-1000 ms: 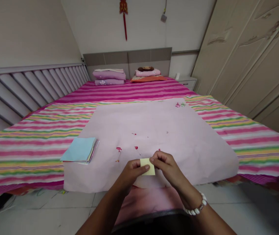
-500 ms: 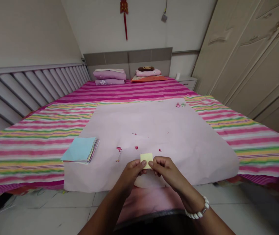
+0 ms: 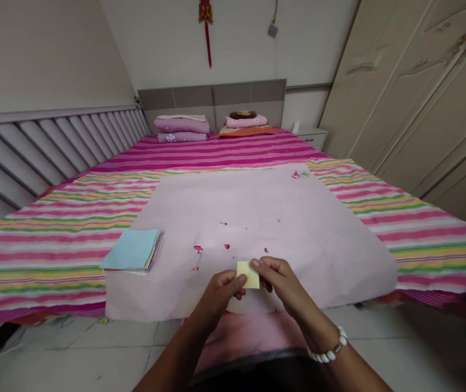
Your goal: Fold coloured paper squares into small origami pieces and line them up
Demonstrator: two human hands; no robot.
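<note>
Through the head camera I have both hands in front of me, and I take my clock from the small yellow paper (image 3: 248, 276) they share, with twelve toward the headboard (image 3: 212, 95). The paper is in the grip of both, over the near part of a large pale sheet (image 3: 318, 245) spread on the striped bed (image 3: 412, 228).

My left hand (image 3: 224, 286), at about eight o'clock, is closed in a pinch: thumb flat on the paper's face, fingers curled behind. My right hand (image 3: 276, 275), at three, nips the paper's one o'clock corner between thumb and forefinger, the other fingers curled in. A white beaded bracelet (image 3: 326, 354) circles that wrist.

Just past nine o'clock, a stack of coloured paper (image 3: 132, 250), light blue on top, overlaps the sheet's edge. Small red marks show on the sheet at ten, eleven and one; I cannot tell whether they are printed. Well apart, out at one o'clock, a pink folded piece (image 3: 296, 175) sits just beside a green one (image 3: 305, 174) near the sheet's far corner.
</note>
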